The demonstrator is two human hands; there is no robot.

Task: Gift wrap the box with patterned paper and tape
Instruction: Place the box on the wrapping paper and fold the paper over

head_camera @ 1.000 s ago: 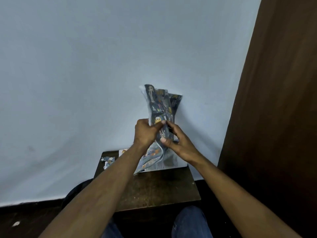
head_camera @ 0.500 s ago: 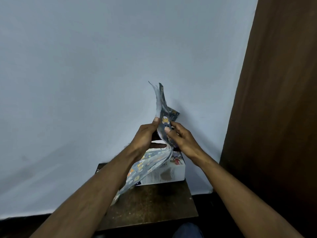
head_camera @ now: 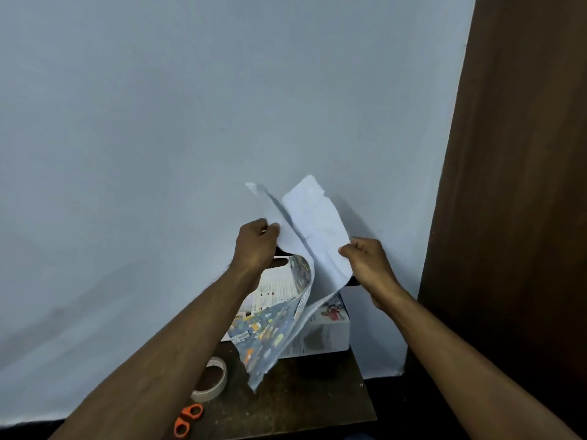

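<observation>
Scissors with orange handles are lying at the table's front left edge, a tape roll just behind them. The left hand is pinching the wrapping paper's left edge; the right hand is gripping its right edge, holding it above the box at the table's rear edge.

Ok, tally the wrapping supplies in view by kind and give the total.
Patterned paper: 1, held up by the left hand and right hand
Box: 1
Tape roll: 1
Orange-handled scissors: 1
Total: 4
</observation>
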